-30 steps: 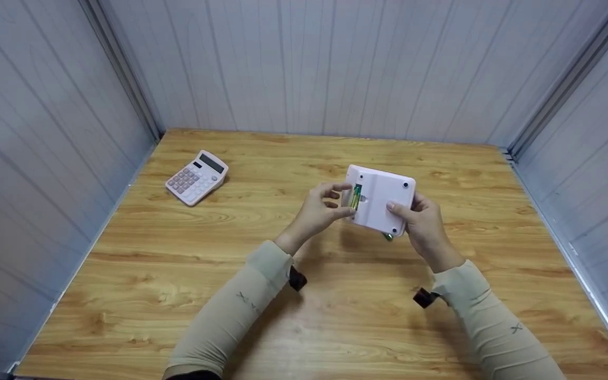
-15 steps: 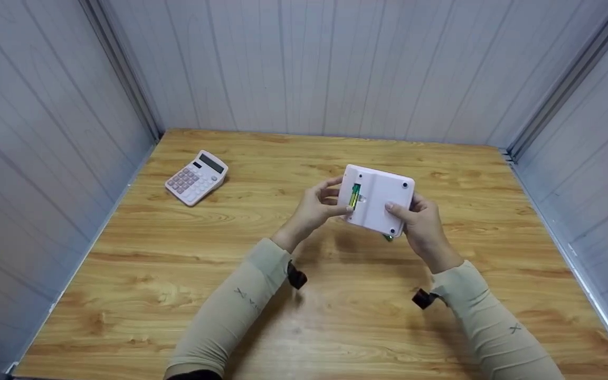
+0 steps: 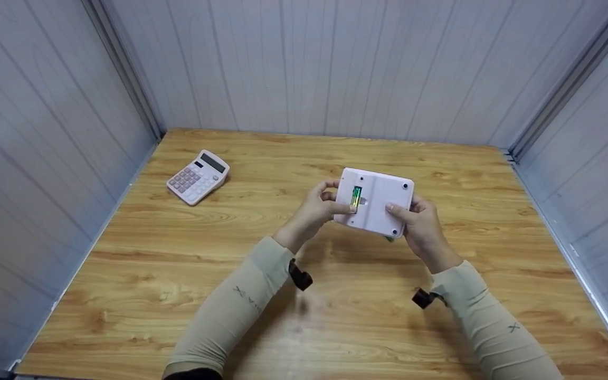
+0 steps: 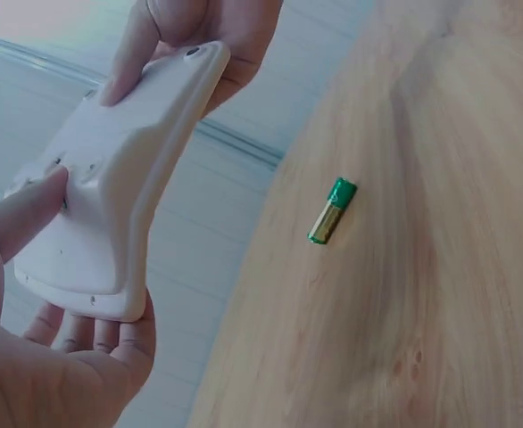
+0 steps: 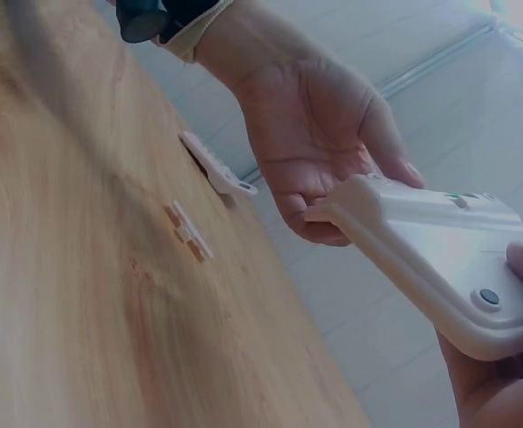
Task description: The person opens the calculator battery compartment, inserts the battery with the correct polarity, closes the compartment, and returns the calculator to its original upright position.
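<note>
A pale pink calculator [image 3: 380,208] is held up above the table, its back facing the head camera. In its battery slot sits a green and gold battery [image 3: 356,196]. My left hand [image 3: 308,215] holds the slot end, thumb tip at the battery's lower end and fingers curled behind the case. My right hand [image 3: 426,228] grips the opposite side, thumb flat on the back and fingers underneath. On the table below lies a loose green and gold battery [image 4: 332,211], mostly hidden by the calculator in the head view.
A second pink calculator [image 3: 198,178] lies keys up at the table's back left. The right wrist view shows a small pale strip with a tab [image 5: 188,232], like a battery cover, on the wooden table [image 5: 83,294]. Panelled walls [image 3: 304,68] enclose the back and sides.
My left fingers have gone from the slot's upper end to behind the case, the thumb staying by the battery's lower end. The battery now sits flatter in the slot. My right hand keeps its grip.
</note>
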Tool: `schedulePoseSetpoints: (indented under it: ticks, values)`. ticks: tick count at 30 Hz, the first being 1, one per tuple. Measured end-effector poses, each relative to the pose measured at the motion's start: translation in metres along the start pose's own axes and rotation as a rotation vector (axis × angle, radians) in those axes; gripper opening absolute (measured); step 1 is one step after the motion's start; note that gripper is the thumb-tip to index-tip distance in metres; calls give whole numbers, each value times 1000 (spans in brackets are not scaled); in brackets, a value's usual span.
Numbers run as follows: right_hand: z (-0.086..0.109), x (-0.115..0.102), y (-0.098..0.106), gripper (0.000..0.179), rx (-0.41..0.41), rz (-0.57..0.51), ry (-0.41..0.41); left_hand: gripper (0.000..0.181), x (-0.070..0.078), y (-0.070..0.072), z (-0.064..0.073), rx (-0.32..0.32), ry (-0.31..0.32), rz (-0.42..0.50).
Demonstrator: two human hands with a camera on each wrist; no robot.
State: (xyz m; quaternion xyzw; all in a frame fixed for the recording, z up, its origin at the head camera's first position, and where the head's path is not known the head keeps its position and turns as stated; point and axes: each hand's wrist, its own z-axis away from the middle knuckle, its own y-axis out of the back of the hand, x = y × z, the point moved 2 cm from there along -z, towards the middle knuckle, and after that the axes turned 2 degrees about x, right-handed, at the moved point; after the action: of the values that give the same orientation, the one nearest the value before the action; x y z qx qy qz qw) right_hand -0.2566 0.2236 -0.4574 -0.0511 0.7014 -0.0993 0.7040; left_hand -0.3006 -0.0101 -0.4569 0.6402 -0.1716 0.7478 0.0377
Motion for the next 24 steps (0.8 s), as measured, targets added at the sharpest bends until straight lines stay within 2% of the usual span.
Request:
schedulePoseSetpoints:
  ticks: [8, 13, 17, 24]
  values:
    - [2, -2, 1, 34, 4, 2, 5, 64, 0, 6, -2, -34, 33, -61]
    - [3, -5, 3, 33, 12, 12, 8, 58, 3, 17, -2, -20, 56, -150]
    - [4, -6, 5, 35, 6, 42, 12, 54, 5, 26, -2, -9, 50, -260]
    - [5, -5, 7, 37, -5, 67, 12, 50, 8, 40, -1, -34, 18, -508]
